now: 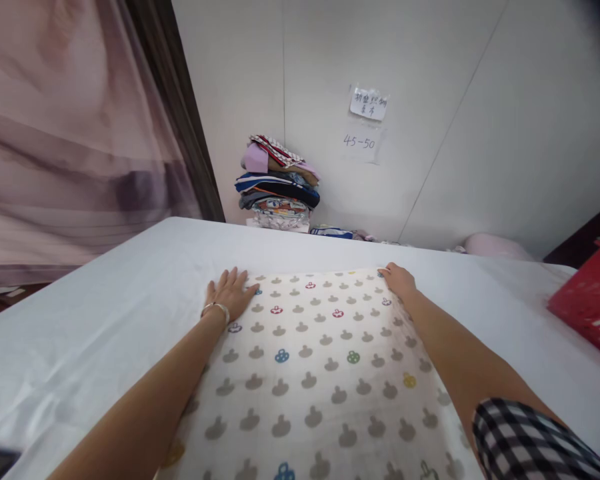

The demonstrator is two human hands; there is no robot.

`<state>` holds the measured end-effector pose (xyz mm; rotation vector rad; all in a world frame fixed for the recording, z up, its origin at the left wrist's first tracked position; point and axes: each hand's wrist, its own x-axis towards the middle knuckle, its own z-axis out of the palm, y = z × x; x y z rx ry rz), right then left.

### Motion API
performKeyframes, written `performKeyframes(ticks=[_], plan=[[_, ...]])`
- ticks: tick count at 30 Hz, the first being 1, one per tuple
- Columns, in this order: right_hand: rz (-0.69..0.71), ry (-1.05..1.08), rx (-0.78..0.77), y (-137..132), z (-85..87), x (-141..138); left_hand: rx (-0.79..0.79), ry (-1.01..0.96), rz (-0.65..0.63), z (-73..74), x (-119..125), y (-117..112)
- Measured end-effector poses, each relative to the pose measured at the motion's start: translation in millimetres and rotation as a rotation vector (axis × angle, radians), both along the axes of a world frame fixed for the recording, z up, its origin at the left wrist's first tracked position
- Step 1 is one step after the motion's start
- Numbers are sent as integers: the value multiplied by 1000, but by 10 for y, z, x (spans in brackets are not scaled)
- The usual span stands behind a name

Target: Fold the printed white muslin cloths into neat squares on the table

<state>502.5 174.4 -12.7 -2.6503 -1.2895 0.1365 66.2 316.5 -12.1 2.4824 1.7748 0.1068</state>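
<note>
In my head view, the mushroom-print cloth [316,365] lies spread on the white-covered desk [130,293], running from the bottom of the picture up to a far edge that sits between my two hands. My left hand [230,295] is palm down at the far left corner, its fingers extended and slightly apart, gripping nothing; the thumb reaches over the print while the other fingers point away past the cloth's side. My right hand [400,280] has its fingers closed on the far right corner, pinching the edge, so most of the cloth lies to their left and back toward me. I see a bracelet [223,309] on the left wrist and a checked sleeve [525,433] on the right arm. Past the desk's far edge, a stack of folded fabrics [280,183] stands near the wall [430,67]; a red basket [593,300] is at the right.
</note>
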Motion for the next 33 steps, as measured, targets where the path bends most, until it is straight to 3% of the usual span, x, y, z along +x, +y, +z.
performKeyframes(ticks=[11, 21, 26, 28, 30, 33], plan=[[1, 199, -96, -71, 264, 197, -14, -3, -3, 17, -2, 15], [-52, 0, -31, -72, 30, 52, -15, -2, -4, 7, -7, 5], [-59, -21, -2, -109, 81, 10, -19, 2, -4, -9, -13, 22], [12, -87, 75, -139, 95, -64, -11, -1, -8, -14, -10, 27], [179, -167, 119, -173, 63, -170, -5, -3, -9, -16, -6, 27], [376, -118, -13, -207, -39, -318, 2, -6, -5, -13, -1, 22]])
